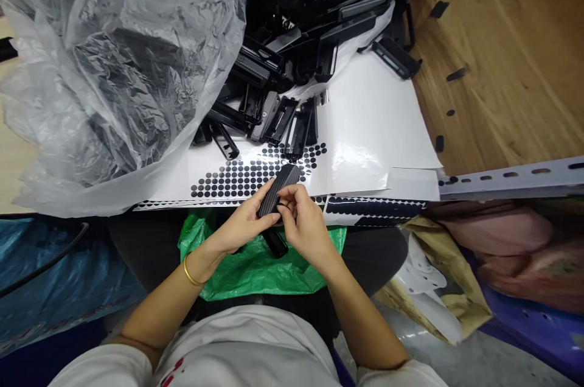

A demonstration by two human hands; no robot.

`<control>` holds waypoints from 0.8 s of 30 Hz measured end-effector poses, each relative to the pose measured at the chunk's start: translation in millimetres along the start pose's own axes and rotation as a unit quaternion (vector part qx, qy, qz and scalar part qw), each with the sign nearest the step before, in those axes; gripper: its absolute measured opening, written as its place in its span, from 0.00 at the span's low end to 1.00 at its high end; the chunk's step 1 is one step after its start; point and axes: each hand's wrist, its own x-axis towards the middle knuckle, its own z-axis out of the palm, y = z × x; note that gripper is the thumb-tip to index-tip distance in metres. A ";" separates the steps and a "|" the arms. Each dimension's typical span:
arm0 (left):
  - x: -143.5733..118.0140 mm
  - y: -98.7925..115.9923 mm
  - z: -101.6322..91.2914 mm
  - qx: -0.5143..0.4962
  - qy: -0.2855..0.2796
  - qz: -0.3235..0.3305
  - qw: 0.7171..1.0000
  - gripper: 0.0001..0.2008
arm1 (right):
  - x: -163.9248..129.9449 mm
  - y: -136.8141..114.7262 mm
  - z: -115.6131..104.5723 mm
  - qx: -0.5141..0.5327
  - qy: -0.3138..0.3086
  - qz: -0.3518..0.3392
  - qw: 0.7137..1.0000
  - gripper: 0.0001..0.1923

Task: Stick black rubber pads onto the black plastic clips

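Observation:
My left hand (244, 221) is wrapped round a black plastic casing (283, 185) with a carbon-fibre pattern on its face, held tilted over the table's front edge. Thumb and fingertips of my right hand (302, 216) are pinched together at the casing's right side; what they hold, if anything, is too small to make out. Just beyond the casing lies a white sheet of round black stickers (228, 179). Below my hands, another black piece (275, 244) rests on a green plastic bag (255, 280) across my lap.
A heap of black casings (296, 64) fills the back middle. To its left bulges a clear plastic bag (150, 58). White backing paper (365, 131) covers the table on the right, beside a wooden board (511, 58) with black bits on it and a slotted metal rail (515, 177).

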 end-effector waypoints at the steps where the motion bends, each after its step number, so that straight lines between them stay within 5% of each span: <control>1: 0.1 -0.1 -1.1 0.014 -0.004 0.010 1.000 0.38 | -1.4 1.2 2.4 -0.003 0.010 -0.008 1.000 0.09; 8: 0.8 -2.1 -8.2 -0.065 -0.027 0.004 0.997 0.36 | -13.3 4.9 9.6 0.030 0.093 -0.065 0.993 0.20; 12: -0.3 -3.3 -7.6 -0.115 -0.036 0.000 0.993 0.35 | -14.2 7.5 5.7 0.174 0.138 0.039 0.974 0.16; 18: -1.7 -4.8 -4.9 -0.104 -0.043 0.008 0.994 0.35 | -8.5 7.6 5.3 0.302 0.097 0.147 0.937 0.11; 24: 3.9 -5.4 -3.8 -0.030 0.009 0.058 0.998 0.32 | -7.9 4.2 11.8 0.143 0.136 0.073 0.978 0.07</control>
